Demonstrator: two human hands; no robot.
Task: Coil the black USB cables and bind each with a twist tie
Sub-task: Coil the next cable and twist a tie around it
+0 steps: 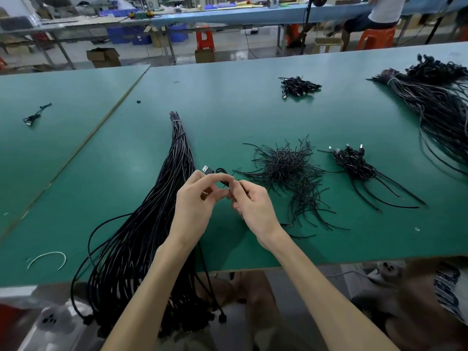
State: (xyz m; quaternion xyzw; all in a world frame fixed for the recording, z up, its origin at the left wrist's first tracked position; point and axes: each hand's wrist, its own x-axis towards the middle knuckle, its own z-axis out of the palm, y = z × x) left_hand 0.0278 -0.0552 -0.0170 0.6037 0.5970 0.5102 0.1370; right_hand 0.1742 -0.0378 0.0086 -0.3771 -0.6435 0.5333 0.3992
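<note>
Above the green tabletop, left hand and right hand meet, both pinching one coiled USB cable (plug pointing away).

- Green table, seam down its left part.
- White curved strip on the table, near its front left edge.
- Small black bit on the table, just right of the seam.
- Tiny white ring on the table, near its front right edge.
- Cardboard boxes on the floor just beyond the table's far edge.
- Red stool behind the table, past the boxes.
- Blue bins well beyond the table, under a bench.
- Seated person in a white top on an orange stool, beyond the table's far right.
</note>
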